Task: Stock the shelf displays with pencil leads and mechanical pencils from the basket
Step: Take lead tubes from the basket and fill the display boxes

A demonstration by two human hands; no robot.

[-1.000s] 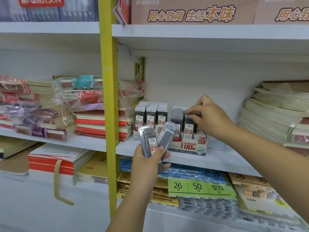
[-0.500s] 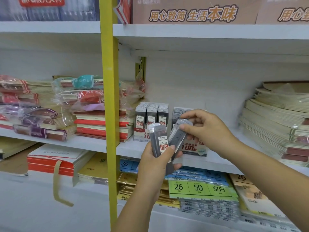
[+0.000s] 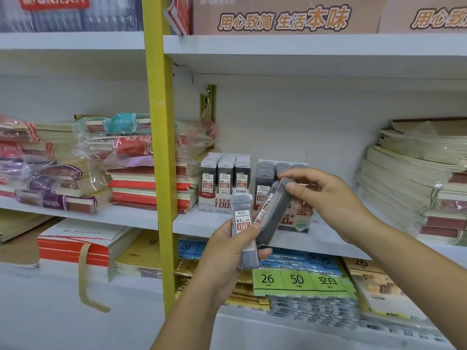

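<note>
My left hand (image 3: 225, 251) grips an upright grey pencil lead case (image 3: 243, 224) labelled 0.7 HB, in front of the middle shelf. My right hand (image 3: 326, 195) pinches the top end of a second, tilted lead case (image 3: 274, 210), whose lower end still lies against my left hand's fingers. Behind them on the white shelf (image 3: 192, 223) stand two display boxes: a 0.5 lead box (image 3: 223, 185) filled with several cases, and a 0.7 lead box (image 3: 295, 218) partly hidden by my right hand. The basket is out of view.
A yellow upright post (image 3: 161, 147) divides the shelving. Wrapped notebook stacks (image 3: 131, 168) sit to the left, a tall stack of exercise books (image 3: 414, 183) to the right. Paper packs with a green 26/50 label (image 3: 298, 279) lie on the shelf below.
My right hand left the 0.7 display box, came down to my left hand and took hold of the tilted lead case's top end.
</note>
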